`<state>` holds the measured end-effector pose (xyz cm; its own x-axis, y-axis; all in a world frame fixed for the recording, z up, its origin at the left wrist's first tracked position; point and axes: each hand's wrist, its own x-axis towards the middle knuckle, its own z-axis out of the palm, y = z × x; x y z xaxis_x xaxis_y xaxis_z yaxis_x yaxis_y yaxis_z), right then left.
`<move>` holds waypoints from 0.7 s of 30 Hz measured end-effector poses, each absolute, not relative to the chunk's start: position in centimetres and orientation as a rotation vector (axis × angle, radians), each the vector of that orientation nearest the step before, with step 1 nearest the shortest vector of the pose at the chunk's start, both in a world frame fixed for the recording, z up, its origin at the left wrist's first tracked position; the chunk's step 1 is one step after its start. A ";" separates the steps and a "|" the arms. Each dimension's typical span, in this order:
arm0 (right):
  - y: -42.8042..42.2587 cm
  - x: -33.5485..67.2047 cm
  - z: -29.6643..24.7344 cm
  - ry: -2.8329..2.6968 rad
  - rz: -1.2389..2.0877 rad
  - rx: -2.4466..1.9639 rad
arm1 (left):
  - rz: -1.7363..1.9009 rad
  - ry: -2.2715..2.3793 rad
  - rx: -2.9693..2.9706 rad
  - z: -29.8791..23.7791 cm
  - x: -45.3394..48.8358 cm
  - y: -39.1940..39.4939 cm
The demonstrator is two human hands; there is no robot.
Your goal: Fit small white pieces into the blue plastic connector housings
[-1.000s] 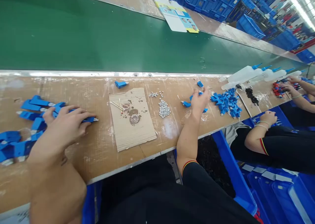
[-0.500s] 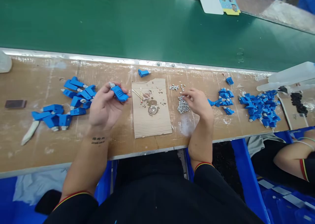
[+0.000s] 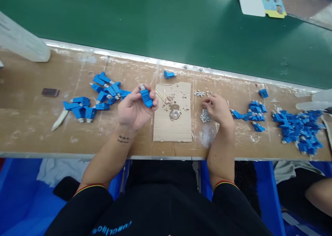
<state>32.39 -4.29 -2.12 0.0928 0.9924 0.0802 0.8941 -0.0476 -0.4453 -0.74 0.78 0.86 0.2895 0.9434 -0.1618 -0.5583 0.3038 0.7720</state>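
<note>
My left hand [image 3: 135, 110] holds up a blue plastic part [image 3: 146, 97] with ridges and a light grey tip, pinched between thumb and fingers. Its tip points away from me. Over a heap of small grey pieces [image 3: 205, 117], my right hand [image 3: 217, 108] has its thumb and fingertips pressed together. Whatever they pinch is too small to make out. Between the hands lies a cardboard sheet [image 3: 172, 132] with wet stains, a clear puddle or small dish [image 3: 174, 114] and several cotton swabs [image 3: 161, 97].
Blue parts [image 3: 83, 108] lie in a group on the left, more [image 3: 255, 111] on the right, and a large heap [image 3: 298, 128] farther right. One blue part [image 3: 169, 74] lies behind the cardboard. A dark block [image 3: 50, 92] and plastic bottle [image 3: 28, 42] are at left. Beyond is a green surface [image 3: 145, 25].
The view has shifted left. My left hand has turned the blue part more upright. My right hand stays at the grey pieces, its fingers now lower over the heap.
</note>
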 end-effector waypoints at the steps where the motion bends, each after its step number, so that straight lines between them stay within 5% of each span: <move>1: -4.4 32.3 -1.8 -1.821 0.336 -1.911 | 1.097 0.689 0.671 0.8 -0.8 0.7; 10: -6.2 24.0 1.3 -1.536 0.422 -1.026 | 0.953 0.462 0.741 1.7 0.7 -1.3; 21: -7.4 18.8 0.9 -1.755 0.283 -1.002 | 0.783 0.459 0.788 0.6 2.8 -3.5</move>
<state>18.79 -7.35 0.85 -0.1029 0.7371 0.6679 0.4895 0.6221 -0.6111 2.81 -3.54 0.60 0.6353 0.7678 -0.0833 -0.4475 0.4538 0.7706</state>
